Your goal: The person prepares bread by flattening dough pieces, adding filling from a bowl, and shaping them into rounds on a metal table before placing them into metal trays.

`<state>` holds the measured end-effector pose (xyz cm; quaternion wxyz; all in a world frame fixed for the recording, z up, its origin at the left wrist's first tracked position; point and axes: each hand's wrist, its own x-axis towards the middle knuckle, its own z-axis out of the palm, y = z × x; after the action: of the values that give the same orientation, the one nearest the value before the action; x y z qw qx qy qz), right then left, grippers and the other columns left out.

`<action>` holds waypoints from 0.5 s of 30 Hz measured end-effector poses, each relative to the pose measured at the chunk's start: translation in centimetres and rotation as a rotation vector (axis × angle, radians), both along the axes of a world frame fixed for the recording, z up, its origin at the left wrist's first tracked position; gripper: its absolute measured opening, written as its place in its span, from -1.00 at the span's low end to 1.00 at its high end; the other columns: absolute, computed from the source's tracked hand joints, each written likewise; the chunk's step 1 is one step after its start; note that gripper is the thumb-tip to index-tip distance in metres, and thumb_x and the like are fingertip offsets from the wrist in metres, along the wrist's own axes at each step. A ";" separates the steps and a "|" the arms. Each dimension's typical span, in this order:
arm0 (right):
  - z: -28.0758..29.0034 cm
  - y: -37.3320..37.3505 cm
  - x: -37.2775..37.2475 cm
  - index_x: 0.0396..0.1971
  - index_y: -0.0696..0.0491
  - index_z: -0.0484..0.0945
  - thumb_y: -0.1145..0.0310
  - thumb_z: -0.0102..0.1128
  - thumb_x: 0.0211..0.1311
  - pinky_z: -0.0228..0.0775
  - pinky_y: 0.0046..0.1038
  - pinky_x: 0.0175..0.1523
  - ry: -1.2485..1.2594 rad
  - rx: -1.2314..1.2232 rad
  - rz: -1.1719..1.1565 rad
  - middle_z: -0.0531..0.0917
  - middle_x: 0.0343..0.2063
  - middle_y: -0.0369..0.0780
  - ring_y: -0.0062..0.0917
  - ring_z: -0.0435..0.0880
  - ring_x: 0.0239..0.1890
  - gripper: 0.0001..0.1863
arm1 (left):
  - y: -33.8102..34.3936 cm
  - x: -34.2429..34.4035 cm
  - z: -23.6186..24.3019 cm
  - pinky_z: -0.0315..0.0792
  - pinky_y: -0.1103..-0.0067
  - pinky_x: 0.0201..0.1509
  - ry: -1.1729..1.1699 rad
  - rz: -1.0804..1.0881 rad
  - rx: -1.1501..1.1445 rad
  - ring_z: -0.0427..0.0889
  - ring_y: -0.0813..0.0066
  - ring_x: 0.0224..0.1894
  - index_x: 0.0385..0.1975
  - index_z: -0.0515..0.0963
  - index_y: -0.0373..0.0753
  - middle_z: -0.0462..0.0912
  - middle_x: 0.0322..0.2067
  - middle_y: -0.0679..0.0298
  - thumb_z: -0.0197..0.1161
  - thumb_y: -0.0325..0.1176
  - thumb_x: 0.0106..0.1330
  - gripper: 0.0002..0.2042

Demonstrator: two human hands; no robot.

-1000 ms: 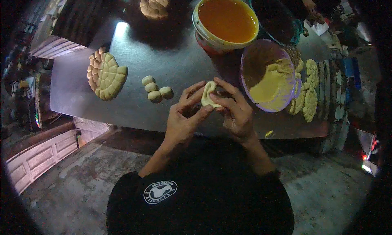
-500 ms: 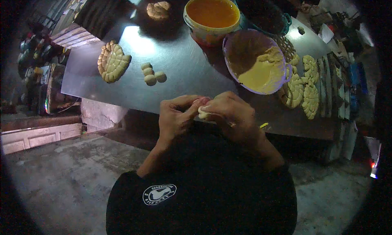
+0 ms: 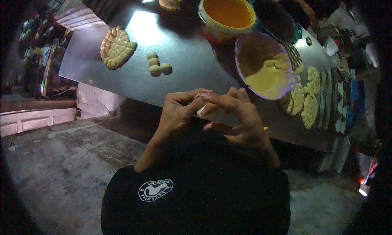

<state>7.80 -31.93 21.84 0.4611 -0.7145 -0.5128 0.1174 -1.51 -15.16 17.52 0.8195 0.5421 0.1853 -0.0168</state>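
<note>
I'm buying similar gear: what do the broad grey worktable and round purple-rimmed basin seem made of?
Broad grey worktable: probably smooth metal, semi-glossy, from its bright glare. Round purple-rimmed basin: likely plastic, from its thin coloured rim and loop handle; finish unclear.

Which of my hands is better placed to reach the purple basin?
Probably your right hand: nearer the basin, its thumb off the dough that your left hand seems to pinch.

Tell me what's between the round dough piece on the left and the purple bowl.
Four small dough balls, on the metal table, in the head view.
</note>
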 end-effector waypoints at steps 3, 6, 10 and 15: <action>-0.7 3.0 0.6 0.14 -0.03 0.44 0.41 0.48 -0.13 0.25 -0.36 -0.08 -0.109 -0.068 -0.053 0.66 -0.22 -0.29 -0.42 0.52 -0.29 -0.30 | 2.8 0.0 -0.9 0.45 0.63 -0.04 0.028 -0.048 -0.133 0.59 0.56 -0.15 -0.02 0.57 -0.36 0.66 -0.15 0.20 0.24 -0.26 0.33 -0.67; -2.1 6.6 1.2 0.09 0.01 0.45 0.40 0.51 -0.16 0.25 -0.39 -0.08 -0.133 -0.122 -0.064 0.64 -0.26 -0.27 -0.43 0.51 -0.30 -0.32 | 5.6 0.1 -2.2 0.40 0.59 0.06 0.062 -0.135 0.028 0.56 0.55 -0.06 -0.07 0.60 -0.35 0.64 -0.12 0.24 0.23 -0.22 0.34 -0.67; -5.9 12.1 1.3 -0.01 0.06 0.45 0.41 0.46 -0.06 0.34 -0.48 -0.13 0.234 -0.176 -0.194 0.58 -0.34 -0.29 -0.51 0.54 -0.27 -0.45 | 7.8 0.3 -8.4 0.44 0.60 -0.03 -0.062 0.211 0.262 0.58 0.48 -0.12 -0.20 0.65 -0.34 0.61 -0.15 0.20 0.25 -0.28 0.31 -0.76; -13.1 17.1 3.4 -0.15 0.13 0.48 0.45 0.39 0.05 0.41 -0.58 -0.11 0.871 -0.308 -0.239 0.58 -0.33 -0.30 -0.59 0.55 -0.25 -0.64 | 13.0 0.5 -12.3 0.46 0.57 -0.17 0.084 0.246 0.387 0.59 0.46 -0.18 -0.05 0.58 -0.27 0.60 -0.20 0.19 0.23 -0.32 0.32 -0.73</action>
<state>11.22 -14.79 8.69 0.5321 -0.7130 -0.1624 0.4269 -1.03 -2.20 5.21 0.6877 0.6613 0.2835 0.0967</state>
